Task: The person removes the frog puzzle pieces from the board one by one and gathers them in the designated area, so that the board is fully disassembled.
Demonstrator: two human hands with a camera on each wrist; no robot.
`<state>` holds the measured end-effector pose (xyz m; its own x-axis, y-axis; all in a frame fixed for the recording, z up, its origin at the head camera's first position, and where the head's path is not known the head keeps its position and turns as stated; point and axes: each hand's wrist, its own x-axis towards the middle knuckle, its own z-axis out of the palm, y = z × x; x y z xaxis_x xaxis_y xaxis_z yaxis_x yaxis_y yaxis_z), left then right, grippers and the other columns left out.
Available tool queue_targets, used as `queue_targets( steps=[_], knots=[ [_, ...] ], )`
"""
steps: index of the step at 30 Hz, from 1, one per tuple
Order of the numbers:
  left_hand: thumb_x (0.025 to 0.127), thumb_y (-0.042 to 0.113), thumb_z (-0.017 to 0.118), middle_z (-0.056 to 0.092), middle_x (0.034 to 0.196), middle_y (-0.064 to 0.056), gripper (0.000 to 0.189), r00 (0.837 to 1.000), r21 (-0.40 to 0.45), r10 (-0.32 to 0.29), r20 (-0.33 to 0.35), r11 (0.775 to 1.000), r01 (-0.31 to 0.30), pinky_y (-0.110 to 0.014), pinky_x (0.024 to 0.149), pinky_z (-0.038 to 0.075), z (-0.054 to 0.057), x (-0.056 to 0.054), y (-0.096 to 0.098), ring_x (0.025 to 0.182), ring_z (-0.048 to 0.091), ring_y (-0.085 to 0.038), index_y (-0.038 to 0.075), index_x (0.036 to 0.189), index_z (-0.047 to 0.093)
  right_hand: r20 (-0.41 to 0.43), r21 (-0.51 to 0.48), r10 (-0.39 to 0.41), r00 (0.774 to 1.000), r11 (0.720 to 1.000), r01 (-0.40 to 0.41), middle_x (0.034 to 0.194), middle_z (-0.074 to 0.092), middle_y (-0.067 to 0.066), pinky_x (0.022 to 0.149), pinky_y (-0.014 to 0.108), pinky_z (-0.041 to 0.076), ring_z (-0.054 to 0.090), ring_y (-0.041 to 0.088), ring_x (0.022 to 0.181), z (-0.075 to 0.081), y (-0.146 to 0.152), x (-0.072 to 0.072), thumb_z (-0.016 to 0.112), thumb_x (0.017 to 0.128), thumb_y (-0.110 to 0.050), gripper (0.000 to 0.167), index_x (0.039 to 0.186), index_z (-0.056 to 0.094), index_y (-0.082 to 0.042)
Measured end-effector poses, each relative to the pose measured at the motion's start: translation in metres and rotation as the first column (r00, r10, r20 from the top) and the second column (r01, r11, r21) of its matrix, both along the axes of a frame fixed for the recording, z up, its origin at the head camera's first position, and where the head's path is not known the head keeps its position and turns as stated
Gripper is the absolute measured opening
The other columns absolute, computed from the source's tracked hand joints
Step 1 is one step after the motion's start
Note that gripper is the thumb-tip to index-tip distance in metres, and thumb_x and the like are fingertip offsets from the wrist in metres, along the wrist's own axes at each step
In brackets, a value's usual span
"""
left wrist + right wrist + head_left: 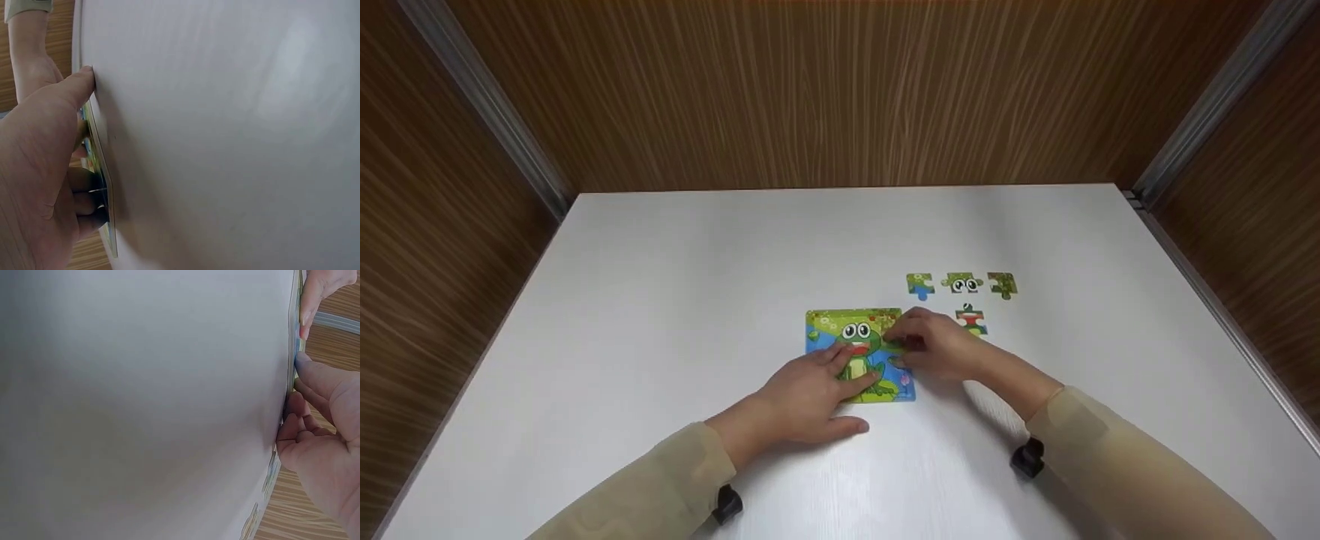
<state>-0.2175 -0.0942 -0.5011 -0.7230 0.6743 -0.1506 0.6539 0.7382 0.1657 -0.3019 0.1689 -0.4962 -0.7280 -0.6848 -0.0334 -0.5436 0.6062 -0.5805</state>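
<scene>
A frog jigsaw puzzle board point(825, 319) lies on the white table, its green, blue and yellow picture partly covered by both hands. My left hand point(810, 394) rests on the board's lower left, fingers spread across the frog and thumb out on the table; in the left wrist view its fingertips point(93, 197) press near the board's edge. At the board's right side, my right hand point(941, 345) has its fingers curled and pinches a small green puzzle piece point(893, 346), mostly hidden by the fingers. In the right wrist view, its thumb touches the board's edge.
Behind the right hand, three loose puzzle pieces lie in a row: a green-blue one point(919, 285), one with eyes point(963, 283) and a dark green one point(1003, 283). A piece with a red mouth point(971, 319) lies just beyond the right wrist. Wood-grain panels point(840, 97) enclose the table.
</scene>
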Motion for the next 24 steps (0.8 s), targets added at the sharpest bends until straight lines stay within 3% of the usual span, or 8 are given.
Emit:
queue_targets(
  steps=[24],
  knots=[
    [0.104, 0.071, 0.044, 0.03, 0.17, -0.021, 0.072, 1.0, 0.012, 0.003, 0.003, 1.0, -0.003, -0.05, 0.123, 0.034, -0.0006, -0.0015, 0.0003, 0.157, 0.028, -0.041, 0.032, 0.164, 0.042, 0.046, 0.062, -0.017, 0.999, 0.998, 0.014, 0.121, 0.063, 0.009, 0.098, 0.044, 0.053, 0.059, 0.022, 0.104, 0.0054, -0.0046, -0.0007, 0.079, 0.097, -0.008, 0.033, 0.128, 0.069, -0.002]
  ],
)
